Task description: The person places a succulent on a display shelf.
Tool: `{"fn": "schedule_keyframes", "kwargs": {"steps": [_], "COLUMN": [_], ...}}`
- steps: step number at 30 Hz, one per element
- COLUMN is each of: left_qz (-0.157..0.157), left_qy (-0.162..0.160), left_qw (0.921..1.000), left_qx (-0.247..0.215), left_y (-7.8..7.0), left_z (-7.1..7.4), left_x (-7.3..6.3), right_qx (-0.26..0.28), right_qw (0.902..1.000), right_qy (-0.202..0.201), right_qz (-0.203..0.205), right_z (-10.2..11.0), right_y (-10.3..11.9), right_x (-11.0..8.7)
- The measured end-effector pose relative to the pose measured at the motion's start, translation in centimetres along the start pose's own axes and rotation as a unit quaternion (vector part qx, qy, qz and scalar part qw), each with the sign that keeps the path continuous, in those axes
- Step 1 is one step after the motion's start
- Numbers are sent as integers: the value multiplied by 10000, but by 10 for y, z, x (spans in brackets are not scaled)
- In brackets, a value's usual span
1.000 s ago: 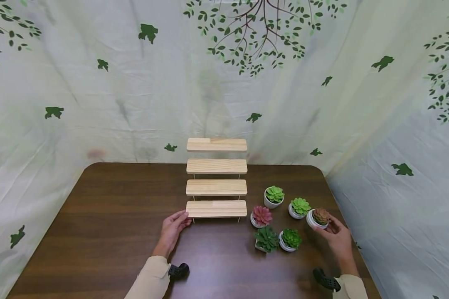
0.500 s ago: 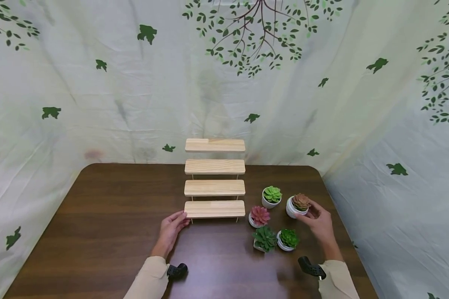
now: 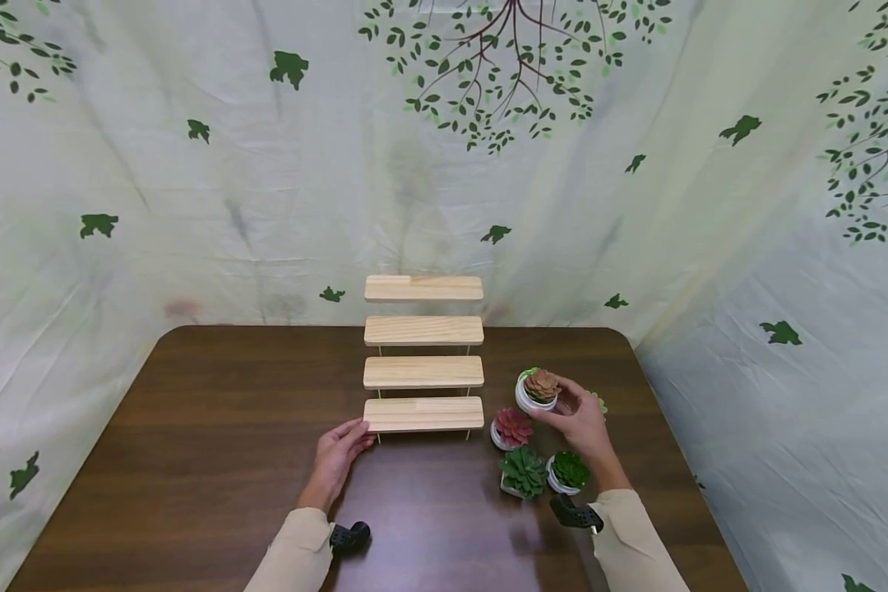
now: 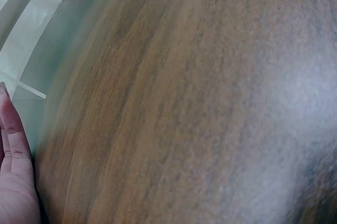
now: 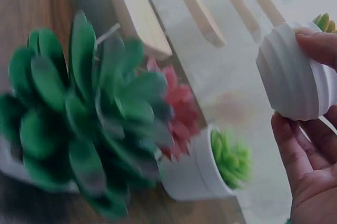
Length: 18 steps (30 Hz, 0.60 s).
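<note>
A ladder-like wooden display stand (image 3: 423, 372) with several pale shelves stands at the middle back. My left hand (image 3: 335, 456) holds the left end of its lowest shelf (image 3: 423, 413); in the left wrist view only part of that hand (image 4: 16, 166) shows. My right hand (image 3: 580, 421) grips a potted brown succulent (image 3: 542, 386) by its ribbed white pot (image 5: 295, 76). This plant is held up in front of a light green succulent (image 5: 229, 158), which it mostly covers in the head view. The red succulent (image 3: 512, 427) sits just left of it.
A dark green succulent (image 3: 523, 471) and a bright green one (image 3: 568, 470) stand nearer on the brown table (image 3: 229, 460). Another light green succulent (image 3: 599, 401) is mostly hidden behind the right hand. A leaf-printed cloth (image 3: 303, 181) hangs behind the table.
My right hand has carried the brown succulent leftward from the right side of the table, over the other pots toward the stand. The left hand has stayed at the lowest shelf.
</note>
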<state>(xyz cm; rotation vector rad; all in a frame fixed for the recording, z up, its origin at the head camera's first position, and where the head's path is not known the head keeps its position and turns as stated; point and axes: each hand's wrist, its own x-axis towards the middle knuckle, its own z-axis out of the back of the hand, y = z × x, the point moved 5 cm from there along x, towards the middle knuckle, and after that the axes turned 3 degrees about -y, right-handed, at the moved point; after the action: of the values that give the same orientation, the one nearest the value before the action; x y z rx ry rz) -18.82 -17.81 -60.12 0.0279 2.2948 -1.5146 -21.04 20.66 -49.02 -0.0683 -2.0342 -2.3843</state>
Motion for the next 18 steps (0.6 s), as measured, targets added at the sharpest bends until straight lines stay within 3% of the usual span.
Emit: {"fn": "schedule_keyframes", "kwargs": {"steps": [10,18], "left_qz": [-85,-44], "left_qy": [-14,64], "left_qw": [10000,9997], "left_qx": [38,-220], "left_y": [0,0], "left_z": [0,-2], "left_x": [0,1], "right_qx": [122,672], "right_qw": [9991,9939], "right_qy": [377,869], "right_qz": [158,-122], "right_z": [-39,-71], "right_y": [6,13], "right_x": [5,5]}}
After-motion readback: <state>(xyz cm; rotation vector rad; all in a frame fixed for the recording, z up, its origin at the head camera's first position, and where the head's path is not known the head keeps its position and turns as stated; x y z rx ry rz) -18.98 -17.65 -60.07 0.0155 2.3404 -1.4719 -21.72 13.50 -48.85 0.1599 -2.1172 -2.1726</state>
